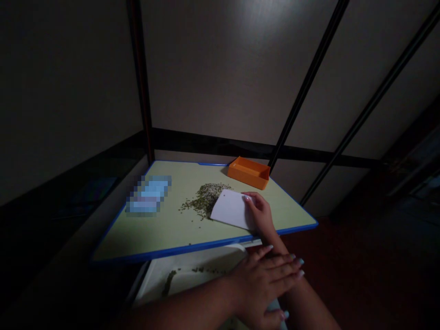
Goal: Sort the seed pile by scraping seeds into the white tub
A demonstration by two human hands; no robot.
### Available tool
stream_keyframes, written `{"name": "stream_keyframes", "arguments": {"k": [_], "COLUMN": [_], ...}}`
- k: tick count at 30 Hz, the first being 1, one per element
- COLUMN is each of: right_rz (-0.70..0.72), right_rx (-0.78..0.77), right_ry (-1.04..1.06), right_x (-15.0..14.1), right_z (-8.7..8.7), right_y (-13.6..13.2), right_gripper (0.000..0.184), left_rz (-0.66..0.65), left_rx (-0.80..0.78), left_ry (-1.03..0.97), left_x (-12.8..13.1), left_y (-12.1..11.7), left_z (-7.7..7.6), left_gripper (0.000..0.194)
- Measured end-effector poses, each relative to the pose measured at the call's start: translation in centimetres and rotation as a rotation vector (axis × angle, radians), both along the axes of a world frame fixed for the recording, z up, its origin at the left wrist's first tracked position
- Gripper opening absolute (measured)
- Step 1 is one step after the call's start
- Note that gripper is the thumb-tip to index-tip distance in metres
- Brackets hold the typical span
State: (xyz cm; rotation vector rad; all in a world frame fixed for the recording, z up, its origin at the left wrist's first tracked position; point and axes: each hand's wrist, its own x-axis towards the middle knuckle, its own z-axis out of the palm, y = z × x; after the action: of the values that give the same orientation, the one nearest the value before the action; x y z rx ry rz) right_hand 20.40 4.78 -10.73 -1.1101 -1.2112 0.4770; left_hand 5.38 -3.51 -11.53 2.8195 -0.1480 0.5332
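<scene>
My right hand grips the right edge of a white card, thumb on top. The card's left side lies tilted against a loose pile of small greenish and pale grains on the tabletop, with single grains scattered around it. One dark speck shows on the card. My left hand crosses over my right forearm, its fingers stretched out and holding nothing. Whether it presses on the forearm I cannot tell.
The pale table has a blue rim. At its back right stands an orange open box. A blurred bluish rectangle lies at left. Under the front edge is a white tray with some grains. A panelled wall rises behind.
</scene>
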Motion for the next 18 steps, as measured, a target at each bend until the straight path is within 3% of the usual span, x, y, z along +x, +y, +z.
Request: {"name": "stream_keyframes", "arguments": {"k": [18], "right_rz": [-0.025], "right_rx": [0.004], "right_ry": [-0.060], "right_x": [-0.19], "right_z": [0.04], "right_y": [-0.41], "right_gripper": [0.022], "left_rz": [0.019], "left_rx": [0.011], "left_ry": [-0.071], "left_x": [0.48], "left_y": [-0.07], "left_z": [-0.84], "left_gripper": [0.062]}}
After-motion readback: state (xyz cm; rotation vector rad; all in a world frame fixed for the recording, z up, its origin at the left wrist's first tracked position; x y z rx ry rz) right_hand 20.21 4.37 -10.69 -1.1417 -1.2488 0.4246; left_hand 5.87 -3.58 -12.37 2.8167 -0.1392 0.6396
